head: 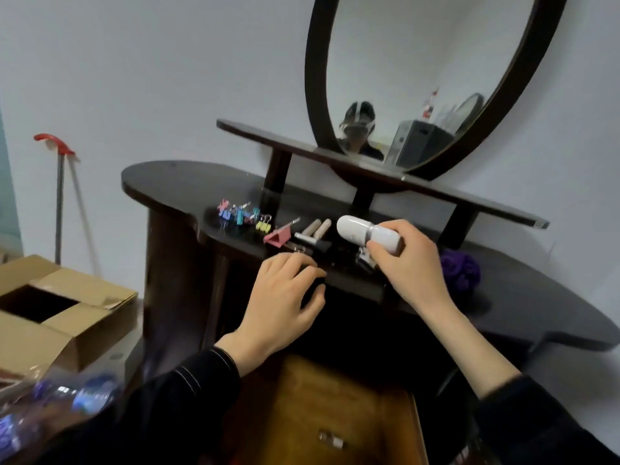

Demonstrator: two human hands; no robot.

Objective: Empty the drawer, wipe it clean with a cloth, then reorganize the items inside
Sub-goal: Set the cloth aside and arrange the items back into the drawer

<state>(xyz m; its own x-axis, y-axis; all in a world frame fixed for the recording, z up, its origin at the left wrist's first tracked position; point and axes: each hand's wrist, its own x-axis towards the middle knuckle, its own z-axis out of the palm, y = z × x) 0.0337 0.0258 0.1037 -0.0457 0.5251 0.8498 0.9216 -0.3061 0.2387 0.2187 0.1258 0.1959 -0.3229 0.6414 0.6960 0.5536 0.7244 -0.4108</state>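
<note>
My right hand (407, 263) grips a white capsule-shaped device (369, 233) just above the dark dressing table top (188, 186). My left hand (285, 297) curls round a dark object (313, 285) at the table's front edge; what it is I cannot tell. On the table lie coloured binder clips (243, 214), a pink triangular clip (278, 237), two pale tubes (317, 228) and small black items (335, 250). The open wooden drawer (335, 397) is below, with a small silver thing (330, 439) on its floor.
A purple cloth (459, 268) lies on the table to the right. An oval mirror (422, 75) and a narrow shelf (453, 193) stand behind. An open cardboard box (50, 307) sits at left, a plastic bottle (67, 397) lower left, and a red-handled stick (58, 196) leans on the wall.
</note>
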